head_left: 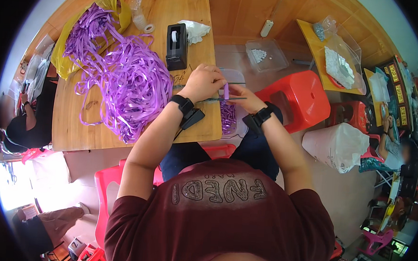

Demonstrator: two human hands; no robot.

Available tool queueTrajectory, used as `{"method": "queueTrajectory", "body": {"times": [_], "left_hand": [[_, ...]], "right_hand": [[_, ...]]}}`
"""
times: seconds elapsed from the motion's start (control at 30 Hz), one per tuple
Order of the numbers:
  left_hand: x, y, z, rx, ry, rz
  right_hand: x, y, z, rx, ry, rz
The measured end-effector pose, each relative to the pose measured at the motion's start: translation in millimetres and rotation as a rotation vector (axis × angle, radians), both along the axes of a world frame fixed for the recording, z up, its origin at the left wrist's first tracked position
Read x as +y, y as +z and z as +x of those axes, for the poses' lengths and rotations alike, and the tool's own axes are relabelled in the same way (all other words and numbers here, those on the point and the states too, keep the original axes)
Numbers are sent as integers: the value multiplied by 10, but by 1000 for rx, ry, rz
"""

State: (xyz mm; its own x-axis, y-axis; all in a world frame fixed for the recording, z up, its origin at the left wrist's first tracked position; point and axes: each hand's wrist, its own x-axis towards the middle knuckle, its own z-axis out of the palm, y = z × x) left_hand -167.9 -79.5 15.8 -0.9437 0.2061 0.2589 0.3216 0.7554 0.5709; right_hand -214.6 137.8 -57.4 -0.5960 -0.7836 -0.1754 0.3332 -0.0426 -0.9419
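At the table's right edge, my left hand [204,84] is closed, its fingertips pinching a short strip of purple ribbon [226,91]. My right hand [247,99] meets it from the right, fingers closed at the same strip. Two thin dark rods [236,98] reach out past the table edge by my hands; the strip hangs at them, though whether it is wrapped around one I cannot tell. Below, a clear plastic bin [240,129] holds many short purple ribbon pieces [228,116]. Left of my arm lies a large tangled heap of purple ribbon [136,82].
Ribbon spills from a yellow bag [59,59] on the wooden table [90,138]. A black tape dispenser [176,53] and white crumpled plastic [195,31] stand beyond my left hand. To the right are a red stool [305,100] and a white sack [333,146]. Other people sit at both sides.
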Motion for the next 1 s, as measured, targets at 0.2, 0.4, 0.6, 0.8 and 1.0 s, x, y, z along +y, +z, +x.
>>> {"method": "queueTrajectory", "body": {"times": [0.2,0.4,0.6,0.8,1.0], "left_hand": [[15,-2,-13,-6,-16,-7],[13,26,10,-11,-37,-4],[10,49,40,-1,-53,-17],[141,231,253,-144,157,56],[126,383,283,-862,95,465]], "right_hand": [[-105,-65,315,-25,-146,41],[-98,-7,513,-105,-155,101],[-108,112,583,-121,-193,99],[-44,109,564,-134,-177,16],[-9,140,519,-384,-75,-110]]}}
